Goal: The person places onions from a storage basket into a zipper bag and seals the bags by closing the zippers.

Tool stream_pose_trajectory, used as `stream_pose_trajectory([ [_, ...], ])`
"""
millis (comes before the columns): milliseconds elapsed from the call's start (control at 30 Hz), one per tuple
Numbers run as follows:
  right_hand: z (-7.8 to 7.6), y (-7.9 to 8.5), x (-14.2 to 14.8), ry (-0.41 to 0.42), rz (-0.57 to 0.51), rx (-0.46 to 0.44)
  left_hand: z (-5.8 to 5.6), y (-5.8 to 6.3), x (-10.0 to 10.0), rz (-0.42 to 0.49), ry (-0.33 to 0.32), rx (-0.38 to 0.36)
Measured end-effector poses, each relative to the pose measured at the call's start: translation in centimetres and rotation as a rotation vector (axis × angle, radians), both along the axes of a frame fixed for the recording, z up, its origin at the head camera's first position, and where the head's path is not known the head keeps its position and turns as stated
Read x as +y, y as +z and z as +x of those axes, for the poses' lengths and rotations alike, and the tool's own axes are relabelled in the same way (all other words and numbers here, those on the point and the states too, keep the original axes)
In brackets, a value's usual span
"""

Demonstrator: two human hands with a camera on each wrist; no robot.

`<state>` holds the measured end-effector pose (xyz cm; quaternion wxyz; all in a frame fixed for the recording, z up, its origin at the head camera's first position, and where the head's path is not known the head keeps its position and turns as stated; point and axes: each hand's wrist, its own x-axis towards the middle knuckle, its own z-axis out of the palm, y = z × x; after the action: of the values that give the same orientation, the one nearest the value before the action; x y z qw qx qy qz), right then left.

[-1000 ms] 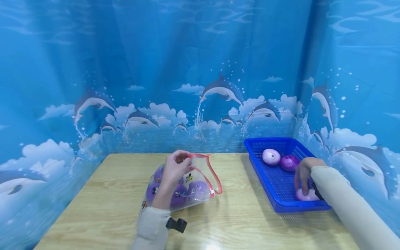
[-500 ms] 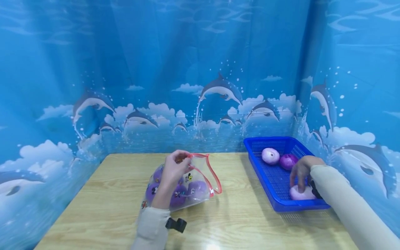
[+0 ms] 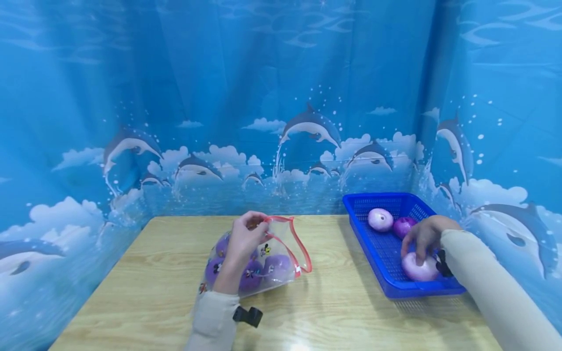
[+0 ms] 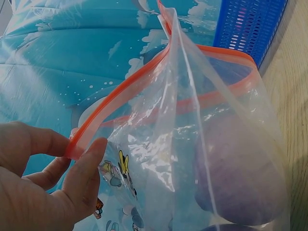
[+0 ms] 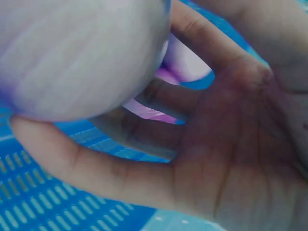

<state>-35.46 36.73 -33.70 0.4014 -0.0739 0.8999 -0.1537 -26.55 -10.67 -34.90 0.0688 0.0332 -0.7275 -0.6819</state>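
My left hand (image 3: 247, 236) pinches the red-edged mouth of a clear zip bag (image 4: 159, 144) between thumb and fingers, and the mouth gapes toward the right. Several purple onions (image 4: 238, 173) sit inside the printed plastic. Over the near end of the blue basket (image 3: 373, 261), my right hand (image 3: 428, 236) grips a pale purple onion (image 3: 419, 267) with fingers curled round its side. The right wrist view shows this pale onion (image 5: 82, 57) large, with fingertips under and behind it and basket mesh below.
At the far end of the basket lie a pale onion (image 3: 380, 220) and a darker purple onion (image 3: 404, 226). Bag and basket stand apart on a wooden table (image 3: 329, 312). A blue dolphin-print curtain (image 3: 281, 107) rises behind the table and along its sides.
My right hand has closed round the near onion and shifted it left and slightly up, so more of it shows. The left hand and bag have stayed in place.
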Motion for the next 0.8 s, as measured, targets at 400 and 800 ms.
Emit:
stream_pose_trajectory([
  [400, 0.4, 4.1, -1.2, -0.027, -0.253, -0.006, 0.1, 0.0, 0.0, -0.009, 0.002, -0.002],
  [800, 0.9, 6.5, -2.4, 0.002, -0.302, 0.11, 0.1, 0.1, 0.0, -0.008, -0.002, -0.002],
])
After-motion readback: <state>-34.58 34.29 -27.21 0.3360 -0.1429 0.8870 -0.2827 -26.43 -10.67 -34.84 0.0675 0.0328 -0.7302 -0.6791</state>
